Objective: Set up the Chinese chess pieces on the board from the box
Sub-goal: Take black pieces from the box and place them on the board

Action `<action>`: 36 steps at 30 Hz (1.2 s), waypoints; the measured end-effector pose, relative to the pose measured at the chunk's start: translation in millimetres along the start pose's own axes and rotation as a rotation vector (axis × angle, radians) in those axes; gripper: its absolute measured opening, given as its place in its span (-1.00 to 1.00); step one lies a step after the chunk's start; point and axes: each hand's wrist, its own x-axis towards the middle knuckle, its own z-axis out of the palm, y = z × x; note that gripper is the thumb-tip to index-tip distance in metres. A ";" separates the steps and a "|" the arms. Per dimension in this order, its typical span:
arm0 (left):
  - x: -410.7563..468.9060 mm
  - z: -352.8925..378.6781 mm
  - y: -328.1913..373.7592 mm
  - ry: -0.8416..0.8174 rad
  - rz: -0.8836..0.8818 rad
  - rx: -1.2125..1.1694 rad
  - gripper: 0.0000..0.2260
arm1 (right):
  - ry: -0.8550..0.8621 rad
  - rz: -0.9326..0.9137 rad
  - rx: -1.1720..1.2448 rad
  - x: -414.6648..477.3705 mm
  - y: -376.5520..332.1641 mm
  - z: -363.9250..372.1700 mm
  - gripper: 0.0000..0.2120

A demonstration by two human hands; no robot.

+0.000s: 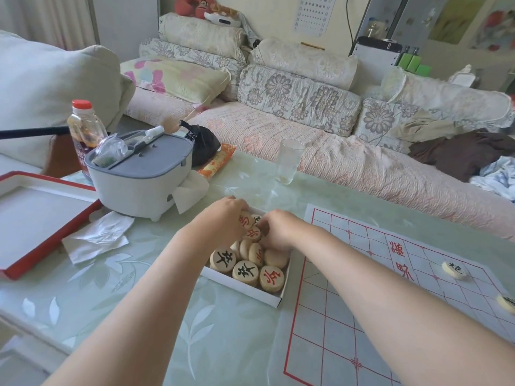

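Note:
A shallow white box [245, 288] in the middle of the table holds several round wooden chess pieces [246, 271] with red or black characters. Both my hands are inside its far end. My left hand [225, 211] curls its fingers over a red-lettered piece [245, 221]. My right hand [274, 229] rests fingers-down on the pieces beside it, touching another red-lettered piece [253, 234]. What each hand actually grips is hidden. To the right lies the white paper board [362, 316] with red lines. Two pieces [454, 270] [507, 303] stand on its right part.
Left of the box stand a grey-lidded white container [139, 174], a crumpled tissue [97, 238] and a red-rimmed box lid [36, 218]. An empty glass [289, 161] stands at the table's far edge. A bottle [83, 129] is behind the container. A sofa runs along the back.

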 end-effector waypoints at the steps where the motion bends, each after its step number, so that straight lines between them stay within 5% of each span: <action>1: -0.8 -0.5 2.7 -0.010 0.023 -0.012 -0.59 | -0.011 -0.005 -0.020 1.6 -0.7 -0.4 -0.94; 6: -3.8 -2.6 14.8 -0.159 0.098 0.016 -0.65 | 0.081 -0.064 -0.070 -7.2 4.5 -4.9 -0.93; 19: -1.1 7.5 27.8 -0.092 0.036 -0.079 -0.59 | 0.318 0.028 0.199 -63.9 61.0 -30.2 -0.62; 24: -9.1 10.8 48.8 0.019 0.024 -0.377 -0.61 | 0.133 0.058 0.278 -105.3 97.0 -16.1 -0.52; 29: -19.8 25.7 78.4 -0.074 0.060 -0.592 -0.62 | 0.071 0.091 0.245 -143.9 122.7 -2.7 -0.63; 36: -25.8 46.4 102.7 -0.170 0.009 -0.693 -0.60 | 0.014 0.161 0.144 -160.3 132.2 4.3 -0.51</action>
